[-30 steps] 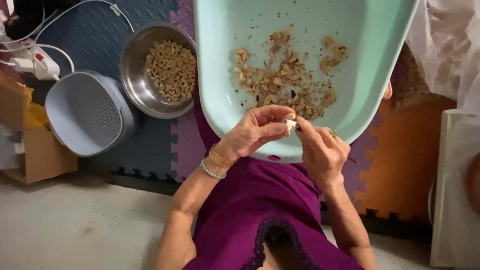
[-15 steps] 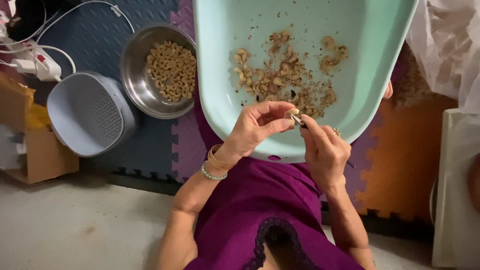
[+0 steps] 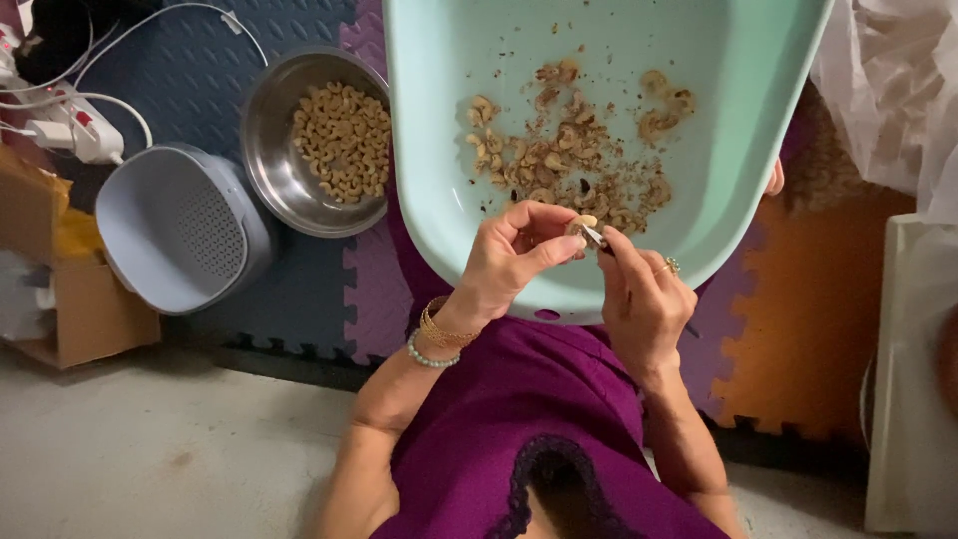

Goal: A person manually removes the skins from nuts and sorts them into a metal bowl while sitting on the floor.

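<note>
Hands [image 3: 519,255] slightly higher over nut-strewn mint basin [image 3: 439,150].

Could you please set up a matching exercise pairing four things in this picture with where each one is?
Things:
1. steel bowl
2. grey basket
3. green tub
4. single cashew

Places:
A. on the person's lap, with nuts and skin scraps inside
B. pinched in the left hand's fingers
C. on the mat left of the tub, holding peeled cashews
D. on the mat, left of and touching the steel bowl

Pairs: 1-C, 2-D, 3-A, 4-B
</note>
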